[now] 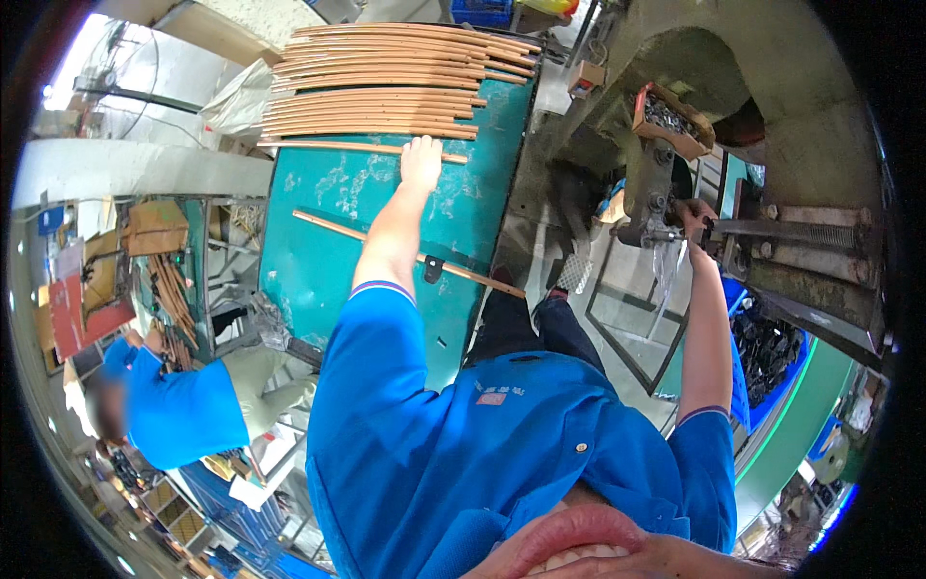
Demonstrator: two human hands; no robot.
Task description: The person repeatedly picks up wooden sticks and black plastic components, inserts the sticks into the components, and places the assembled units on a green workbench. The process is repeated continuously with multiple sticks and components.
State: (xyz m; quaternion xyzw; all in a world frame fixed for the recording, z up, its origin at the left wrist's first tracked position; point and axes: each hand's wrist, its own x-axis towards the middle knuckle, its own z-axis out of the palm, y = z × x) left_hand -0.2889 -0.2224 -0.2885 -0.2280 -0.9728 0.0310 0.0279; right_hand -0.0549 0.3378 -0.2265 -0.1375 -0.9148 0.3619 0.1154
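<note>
My left hand (422,162) reaches over the green table and closes its fingers around a thin wood-coloured rod (362,148), the nearest one beside a row of similar rods (376,98). Closer to my body another rod (333,225) lies slantwise, with a black fitting (433,269) on it; its right end sticks out past the table edge. At the machine (648,188) on the right, my right hand (693,220) has its fingers bent together beside the tooling. A small dark piece seems to be at its fingertips, too small to name.
The green table (318,270) carries the rods. On the machine sits an open cardboard box (672,121) of small metal parts. A blue bin (767,357) of black parts stands right of my right forearm. At the far left, another person in blue (183,405) works by more rods.
</note>
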